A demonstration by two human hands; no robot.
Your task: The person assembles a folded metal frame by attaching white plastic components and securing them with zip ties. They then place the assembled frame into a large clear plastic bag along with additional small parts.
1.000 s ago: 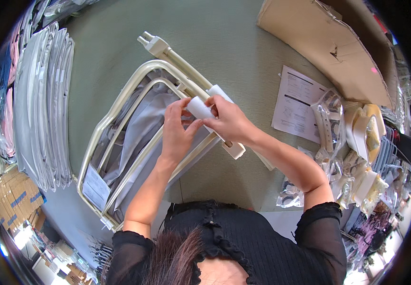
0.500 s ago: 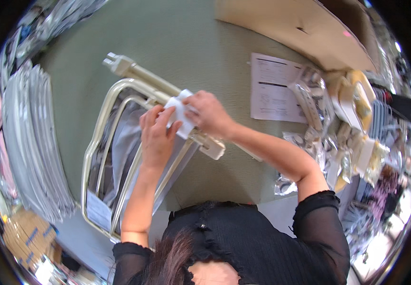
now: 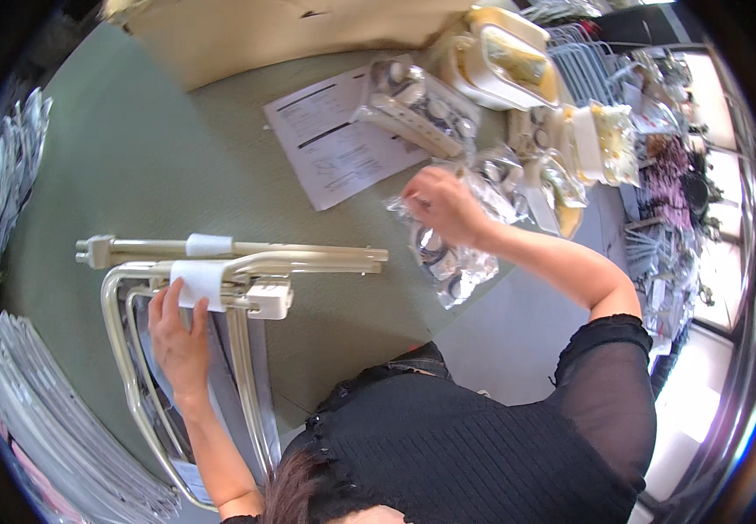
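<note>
A cream tubular metal frame [image 3: 125, 367] with grey fabric inside it lies on the left of the table. White wrap [image 3: 196, 284] is around its upper bar, and a second white piece [image 3: 209, 244] sits on the cream tubes [image 3: 147, 247] just beyond. My left hand [image 3: 179, 345] rests on the frame, fingers apart, their tips touching the wrap. Over on the right, my right hand [image 3: 443, 205] is at clear plastic bags of small parts [image 3: 452, 262]. Its fingers are curled together, and what they hold, if anything, cannot be made out.
A printed sheet [image 3: 334, 140] lies near the middle, partly under a bagged white part [image 3: 422, 100]. Cream plastic trays [image 3: 509, 65] and more bagged parts stand at the far right. A large cardboard piece [image 3: 264, 35] is at the back. Plastic-wrapped flat goods [image 3: 55, 419] are stacked at left.
My right hand has left the white wrap and moved right to the plastic bags. My left hand stays at the wrap, now flatter. The view has swung toward the right.
</note>
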